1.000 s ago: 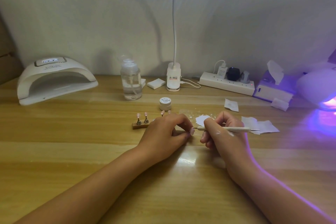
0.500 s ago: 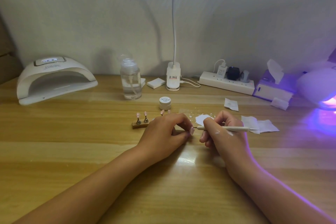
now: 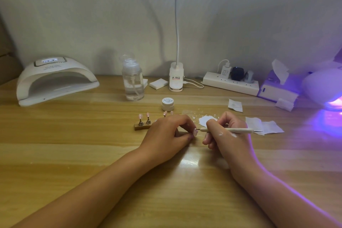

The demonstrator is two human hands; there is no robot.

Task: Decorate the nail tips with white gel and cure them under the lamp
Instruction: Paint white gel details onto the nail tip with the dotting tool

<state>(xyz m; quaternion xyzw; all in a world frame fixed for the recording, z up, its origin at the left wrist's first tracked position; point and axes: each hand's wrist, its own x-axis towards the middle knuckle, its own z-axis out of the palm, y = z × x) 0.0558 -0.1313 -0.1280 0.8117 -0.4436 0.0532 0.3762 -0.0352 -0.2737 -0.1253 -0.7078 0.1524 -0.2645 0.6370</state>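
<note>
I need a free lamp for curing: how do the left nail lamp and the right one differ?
The left nail lamp is unlit inside and wholly in view; the right nail lamp glows purple and is cut off by the frame edge. Both are white domes on the table.

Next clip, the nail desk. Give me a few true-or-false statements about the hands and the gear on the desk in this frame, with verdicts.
1. The right hand holds a thin white dotting pen. True.
2. The small round white gel jar stands open. False: its printed lid is on.
3. The white dome curing lamp at the far left glows purple. False: the purple glow comes from the lamp at the right edge.
4. Pink nail tips stand upright on the small wooden stand. True.
5. The left hand lies flat and empty. False: its fingers pinch a pale nail tip at the pen's point.
</note>
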